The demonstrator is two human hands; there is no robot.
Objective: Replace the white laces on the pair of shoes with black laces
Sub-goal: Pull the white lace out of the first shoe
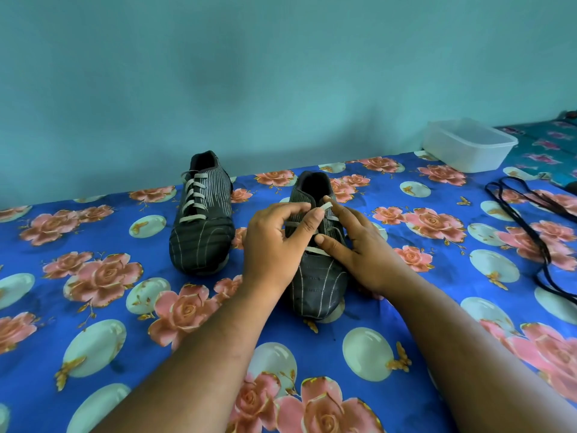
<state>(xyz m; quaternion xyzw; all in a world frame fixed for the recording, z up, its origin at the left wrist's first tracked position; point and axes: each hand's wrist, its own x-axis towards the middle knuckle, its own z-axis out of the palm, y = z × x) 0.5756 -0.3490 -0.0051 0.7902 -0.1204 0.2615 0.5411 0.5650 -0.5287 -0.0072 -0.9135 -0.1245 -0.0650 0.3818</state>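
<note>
Two dark striped shoes stand on the blue floral cloth [93, 307]. The left shoe [203, 232] still carries its white lace in neat rows. Both my hands rest on the right shoe [318, 282]. My left hand [274, 245] pinches the end of the white lace [324, 207] between thumb and forefinger near the top eyelets. My right hand [362, 245] lies on the shoe's right side, forefinger touching that lace end and thumb pressing the lower lacing. The black laces [537, 226] lie loose on the cloth at the far right.
A translucent white plastic box [468, 145] sits at the back right corner by the teal wall. A second floral surface lies beyond it on the right. Open cloth stretches between the shoes and the black laces.
</note>
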